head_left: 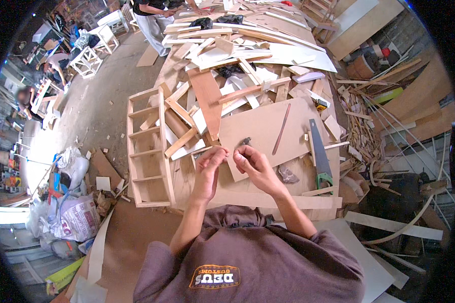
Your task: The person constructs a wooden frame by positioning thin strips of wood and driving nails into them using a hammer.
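Observation:
My left hand (210, 165) and my right hand (255, 163) are held close together above the near edge of a flat tan board (258, 123). Fingers and thumb are pinched on each hand; whatever they hold, if anything, is too small to make out. Just beyond my right hand lies a small dark object (245, 141). A thin reddish-brown strip (281, 129) rests on the board. To the right, a handsaw (319, 146) with a green handle lies lengthwise. Left of my hands, a wooden frame with crosspieces (166, 151) sits on the worktable (227, 199).
Piled wood offcuts (227, 55) cover the far part of the table. A tape measure (320, 105) lies near its right edge. Stuffed bags (78, 217) stand on the floor at left. Scrap wood (364, 121) heaps up at right. A person (156, 20) stands at the far left of the table.

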### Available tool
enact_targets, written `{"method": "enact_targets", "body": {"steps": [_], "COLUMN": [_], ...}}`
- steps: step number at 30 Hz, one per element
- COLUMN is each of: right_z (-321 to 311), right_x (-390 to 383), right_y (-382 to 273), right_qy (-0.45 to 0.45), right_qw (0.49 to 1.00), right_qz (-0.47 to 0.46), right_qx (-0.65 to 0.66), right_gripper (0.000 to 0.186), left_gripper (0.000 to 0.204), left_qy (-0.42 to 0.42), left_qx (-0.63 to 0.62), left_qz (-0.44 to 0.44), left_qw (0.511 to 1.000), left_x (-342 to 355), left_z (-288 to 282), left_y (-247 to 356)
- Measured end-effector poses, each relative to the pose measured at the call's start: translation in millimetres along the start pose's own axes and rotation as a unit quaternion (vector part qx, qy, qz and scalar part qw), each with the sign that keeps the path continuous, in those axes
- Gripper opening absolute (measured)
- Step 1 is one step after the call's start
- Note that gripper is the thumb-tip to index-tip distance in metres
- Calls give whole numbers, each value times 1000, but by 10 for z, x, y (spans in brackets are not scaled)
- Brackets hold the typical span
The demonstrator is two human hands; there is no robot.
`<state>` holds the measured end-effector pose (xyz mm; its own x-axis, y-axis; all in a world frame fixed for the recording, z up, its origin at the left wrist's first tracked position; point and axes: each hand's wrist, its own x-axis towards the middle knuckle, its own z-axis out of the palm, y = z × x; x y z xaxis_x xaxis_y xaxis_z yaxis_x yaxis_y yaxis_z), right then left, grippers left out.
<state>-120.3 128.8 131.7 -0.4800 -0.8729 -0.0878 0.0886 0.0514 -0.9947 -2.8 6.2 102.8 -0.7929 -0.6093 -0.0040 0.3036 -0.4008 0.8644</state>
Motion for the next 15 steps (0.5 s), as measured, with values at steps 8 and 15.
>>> {"method": "enact_targets", "body": {"steps": [8, 15], "right_z": [-845, -1496], "right_x": [319, 753], "right_y": [1433, 3231], "right_qy": [-39, 59], "right_qw": [946, 711], "right_qz": [80, 40], "right_qx": [-313, -700], "right_gripper": [42, 57], "left_gripper": [28, 26], "left_qy": [27, 58], "left_qx": [-181, -108], "left_qz": [-27, -6], "left_qw": [983, 993], "left_x": [-107, -93], "left_z": [-130, -148], "left_y": [75, -20]}}
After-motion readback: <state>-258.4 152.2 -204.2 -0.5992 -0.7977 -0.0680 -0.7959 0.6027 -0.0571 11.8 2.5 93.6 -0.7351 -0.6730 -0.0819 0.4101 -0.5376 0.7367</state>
